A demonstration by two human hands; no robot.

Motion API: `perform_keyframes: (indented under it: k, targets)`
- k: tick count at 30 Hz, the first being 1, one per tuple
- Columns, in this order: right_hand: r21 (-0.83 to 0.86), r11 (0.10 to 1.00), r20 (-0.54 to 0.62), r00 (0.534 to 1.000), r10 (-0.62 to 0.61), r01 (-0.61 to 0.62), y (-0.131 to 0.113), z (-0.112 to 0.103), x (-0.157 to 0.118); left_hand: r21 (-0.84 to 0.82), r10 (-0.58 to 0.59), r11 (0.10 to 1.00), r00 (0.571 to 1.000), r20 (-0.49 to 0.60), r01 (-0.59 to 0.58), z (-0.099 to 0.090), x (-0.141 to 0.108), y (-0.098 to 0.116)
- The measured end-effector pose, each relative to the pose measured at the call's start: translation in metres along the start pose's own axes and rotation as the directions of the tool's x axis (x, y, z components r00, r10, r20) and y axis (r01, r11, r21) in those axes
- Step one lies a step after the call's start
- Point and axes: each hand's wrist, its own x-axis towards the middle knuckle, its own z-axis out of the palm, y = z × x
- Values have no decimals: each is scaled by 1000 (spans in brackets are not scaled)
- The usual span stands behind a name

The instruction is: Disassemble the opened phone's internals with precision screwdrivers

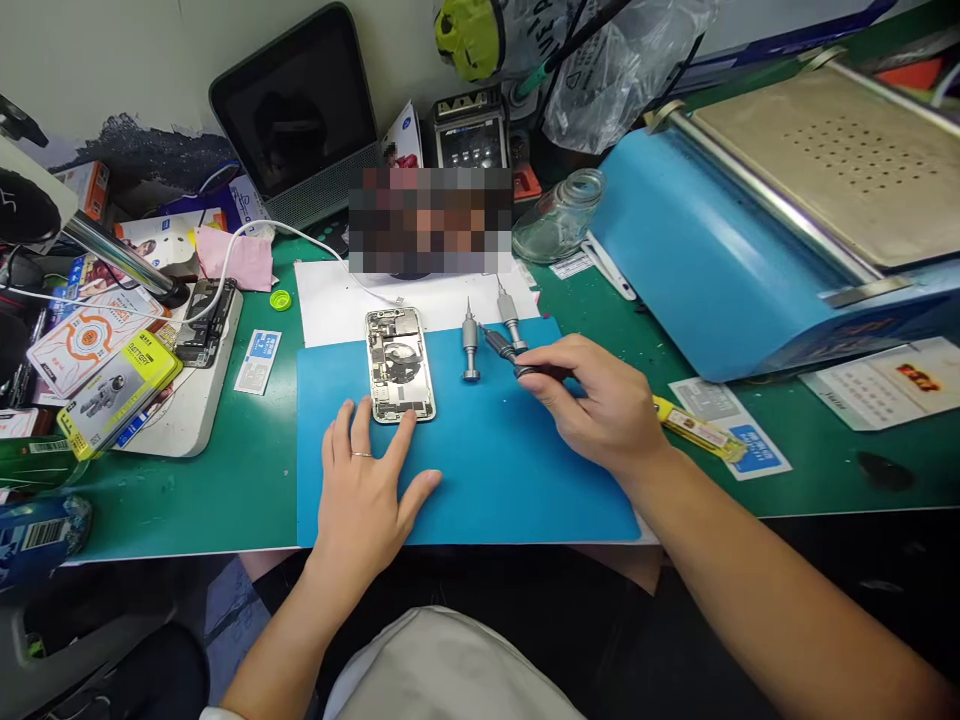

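An opened phone point(401, 365) with its inner parts bare lies on the blue mat point(480, 490). My left hand point(367, 490) rests palm down on the mat with fingers spread, the index fingertip at the phone's lower edge. In my right hand point(600, 400), thumb and fingers pinch the end of a dark grey screwdriver point(501, 345), which slants up and to the left. Just left of it, a light grey screwdriver point(470, 345) stands on the mat, tip up. Another grey screwdriver point(508, 312) is behind the held one, also tip up.
A blue machine with a perforated plate point(660, 240) fills the right rear. A glass jar point(559, 215) leans beside it. A yellow cutter point(697, 430) lies by my right wrist. At left are a battery box point(120, 395), a second opened phone point(206, 325) and a white cable point(292, 228).
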Motion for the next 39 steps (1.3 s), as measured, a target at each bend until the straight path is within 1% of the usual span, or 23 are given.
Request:
perform_keyframes:
  k: [2, 4, 8, 11, 14, 17, 21, 26, 31, 39]
  targets:
    - [41, 999, -81, 997, 15, -12, 1, 0, -2, 0, 5, 1000, 1000, -2, -5, 0, -1, -1]
    - [64, 998, -180, 983, 30, -18, 3, 1, -5, 4, 8, 1000, 1000, -4, -8, 1, -1, -1]
    - [58, 997, -356, 932, 70, -53, 7, 3, -9, 6, 9, 1000, 1000, -10, -9, 1, -1, -2]
    - [-8, 999, -413, 909, 44, -52, 7, 2, -6, 1, 7, 1000, 1000, -9, -7, 0, 0, -2]
    - [-45, 997, -379, 925, 34, -55, 2, 0, 0, -3, 3, 1000, 1000, -2, -3, 0, 0, -2]
    - [-15, 999, -325, 945, 42, -49, -2, 0, 5, -1, 11, 1000, 1000, -5, -11, 0, 0, -3]
    - [-5, 1000, -289, 957, 25, -28, -3, 2, 6, 12, 17, 1000, 1000, -18, -17, 0, 1, -5]
    - [-18, 1000, -264, 964, -9, 4, -1, 0, 6, 20, 29, 999, 999, -19, -29, 0, 3, -7]
    - [6, 999, -237, 971, -40, 43, 0, 0, 4, 13, 22, 1000, 1000, -14, -22, -1, 2, -5]
    - [-6, 996, -238, 967, -92, 93, 2, 0, 3, 1, 17, 1000, 1000, -13, -17, 0, 2, -6]
